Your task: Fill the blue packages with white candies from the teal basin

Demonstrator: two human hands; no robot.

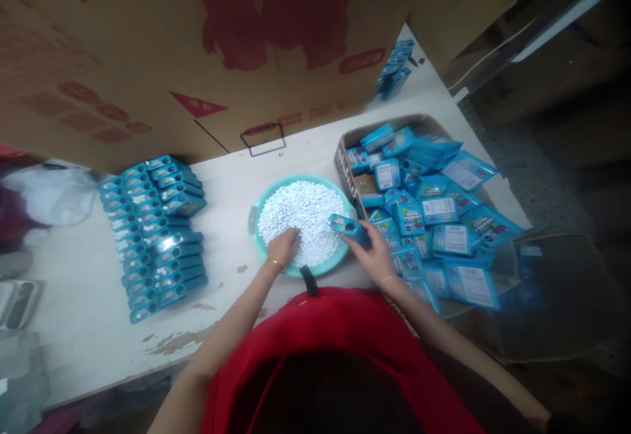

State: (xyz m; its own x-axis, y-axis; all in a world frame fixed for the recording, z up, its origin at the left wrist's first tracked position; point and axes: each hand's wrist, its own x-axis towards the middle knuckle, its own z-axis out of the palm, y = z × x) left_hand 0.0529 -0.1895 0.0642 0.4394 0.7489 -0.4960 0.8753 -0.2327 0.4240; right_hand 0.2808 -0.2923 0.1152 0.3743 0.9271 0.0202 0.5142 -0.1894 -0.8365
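A round turquoise basin [254, 220] full of small white candies [308, 207] stands in front of me. My left hand [284, 246] is down in the candies near the basin's left front, its fingers curled and closed among them; the fingertips are partly hidden. At the basin's right edge my right hand [373, 250] grips a small blue box [357, 231]. The box is tilted toward the candies, and a dark round hole shows in its end face.
Right of the basin, a cardboard tray [345, 164] overflows with blue packets [438, 210]. Blue boxes [162, 237] stand stacked in rows on the left of the white table [227, 204]. A large printed carton [162, 59] walls off the back. More blue boxes [394, 69] stand at the far right.
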